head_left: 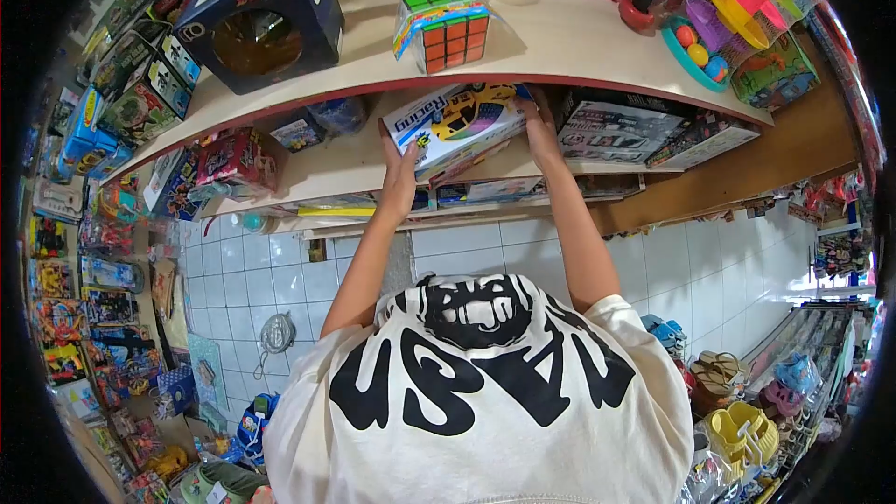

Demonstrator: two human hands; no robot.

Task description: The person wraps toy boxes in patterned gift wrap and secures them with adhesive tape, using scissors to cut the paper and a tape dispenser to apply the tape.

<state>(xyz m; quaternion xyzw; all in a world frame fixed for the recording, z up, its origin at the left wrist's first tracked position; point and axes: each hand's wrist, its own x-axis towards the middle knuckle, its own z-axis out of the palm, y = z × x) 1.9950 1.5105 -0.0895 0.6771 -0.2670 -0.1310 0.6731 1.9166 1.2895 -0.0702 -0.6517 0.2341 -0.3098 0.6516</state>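
Note:
A white and blue box with a yellow toy car and the word Racing [455, 123] is held between my two hands, tilted, at the lower shelf [327, 165]. My left hand [399, 177] grips its left end, thumb on the front face. Around its right end my right hand [539, 133] is closed, with the fingertips partly hidden under the upper shelf's edge. Just right of the box stands a dark boxed set [623, 126]. To its left are a blue package [338, 116] and a red package [238, 161].
The upper shelf [364, 47] juts over the box, bearing a wrapped puzzle cube [446, 30], a dark blue Magic Cube box [261, 23] and a teal-rimmed toy with balls [695, 56]. Packed toys line the left wall. Yellow clogs [744, 434] and sandals [719, 378] are at lower right.

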